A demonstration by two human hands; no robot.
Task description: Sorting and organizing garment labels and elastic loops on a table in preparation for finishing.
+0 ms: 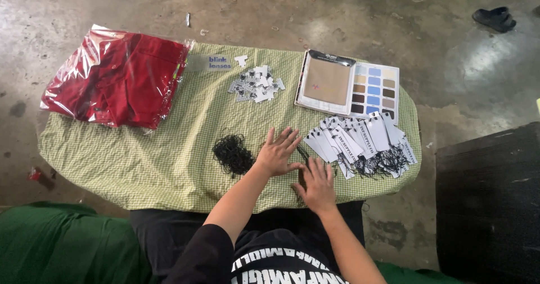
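Note:
My left hand lies flat with fingers spread on the green checked cloth, just right of a tangled pile of black strings. My right hand rests palm down near the front edge, fingers apart, touching a few black strings beside it. A fanned row of white paper tags with black strings lies just right of both hands. Neither hand grips anything.
A red garment in a clear plastic bag lies at the back left. A heap of small white tags sits at the back middle. A colour swatch card with a tan sample is at the back right. A black sandal lies on the concrete floor.

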